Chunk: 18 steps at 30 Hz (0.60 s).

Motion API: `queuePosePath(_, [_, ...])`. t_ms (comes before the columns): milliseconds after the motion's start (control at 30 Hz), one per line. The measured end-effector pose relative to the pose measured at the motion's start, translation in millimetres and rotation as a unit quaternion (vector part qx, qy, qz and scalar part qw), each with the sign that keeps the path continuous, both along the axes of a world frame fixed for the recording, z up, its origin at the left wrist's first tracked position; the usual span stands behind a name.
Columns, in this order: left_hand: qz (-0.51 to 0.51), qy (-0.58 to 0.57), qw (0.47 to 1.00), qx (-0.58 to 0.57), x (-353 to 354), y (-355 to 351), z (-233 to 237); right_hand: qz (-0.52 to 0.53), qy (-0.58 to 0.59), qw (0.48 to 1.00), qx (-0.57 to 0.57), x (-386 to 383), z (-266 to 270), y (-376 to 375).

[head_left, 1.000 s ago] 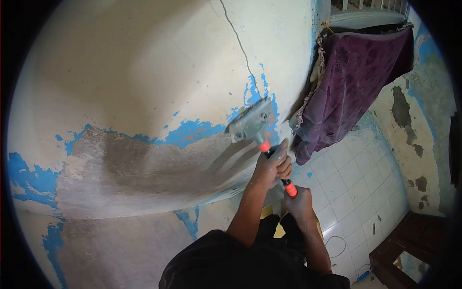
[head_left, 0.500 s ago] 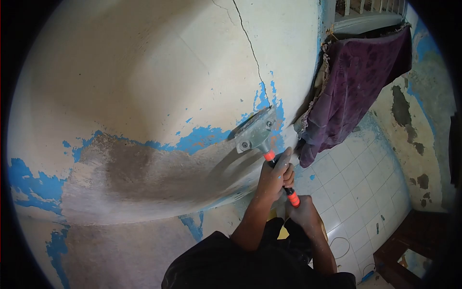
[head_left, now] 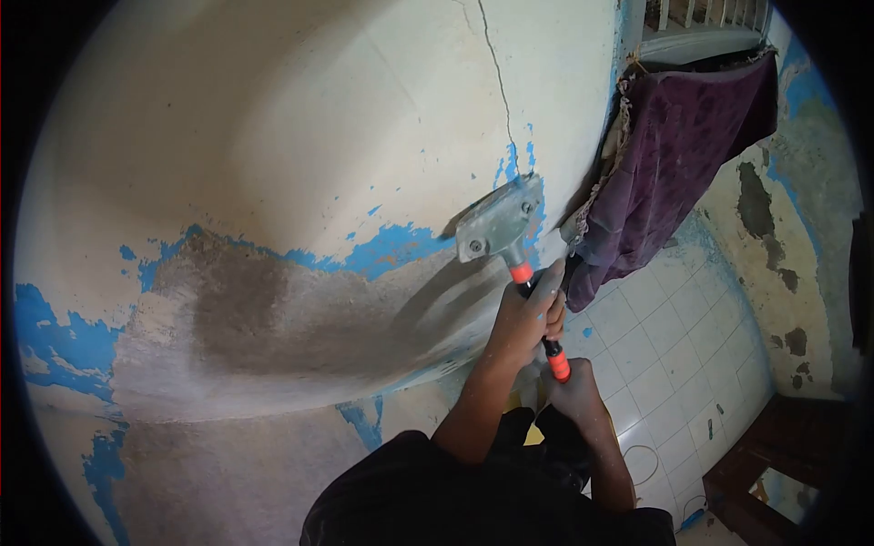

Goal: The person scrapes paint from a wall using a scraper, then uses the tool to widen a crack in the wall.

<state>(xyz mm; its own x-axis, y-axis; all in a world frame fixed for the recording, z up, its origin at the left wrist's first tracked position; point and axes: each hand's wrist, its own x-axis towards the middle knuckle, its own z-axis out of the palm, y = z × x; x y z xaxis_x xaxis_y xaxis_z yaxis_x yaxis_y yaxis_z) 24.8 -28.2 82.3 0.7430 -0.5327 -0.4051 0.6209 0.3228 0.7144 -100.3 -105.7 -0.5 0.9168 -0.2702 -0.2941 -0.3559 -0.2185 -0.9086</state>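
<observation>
A wide-bladed scraper [head_left: 499,218] with a black and orange handle lies against the wall [head_left: 300,164], its blade over a strip of flaking blue paint just below a long crack. My left hand [head_left: 533,317] is wrapped around the upper handle, under the orange collar, with its thumb along the shaft. Lower down, my right hand [head_left: 572,389] grips the handle's end by the orange section; its fingers are partly hidden. Bare grey-brown plaster [head_left: 264,318] shows left of the blade, bordered by ragged blue paint [head_left: 391,250]. The blade's edge against the wall is hard to make out.
A dark purple cloth [head_left: 674,155] hangs to the right of the blade, below a barred opening [head_left: 701,18]. White floor tiles [head_left: 655,337] lie below right. A dark brown wooden piece [head_left: 774,464] is at the lower right, near a thin cable loop [head_left: 642,464].
The scraper and both hands have shifted slightly up and to the right in view. The camera view of the wall has shifted a little too. Both hands keep their grip.
</observation>
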Motion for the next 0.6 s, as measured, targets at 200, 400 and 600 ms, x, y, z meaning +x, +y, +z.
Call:
queuePosePath(200, [0.01,0.021,1.0,-0.003,-4.8,1.0,-4.7,0.024,-0.01,0.999,-0.041,-11.6,3.3,-4.4])
queuePosePath(400, [0.006,0.019,1.0,0.0,-8.2,-1.3,9.7,0.009,-0.026,0.999,-0.039,-14.4,5.0,-4.7])
queuePosePath(600, [0.009,0.02,0.999,-0.041,-8.6,-6.2,-5.7,0.001,0.052,0.998,-0.026,-16.1,1.8,-20.6])
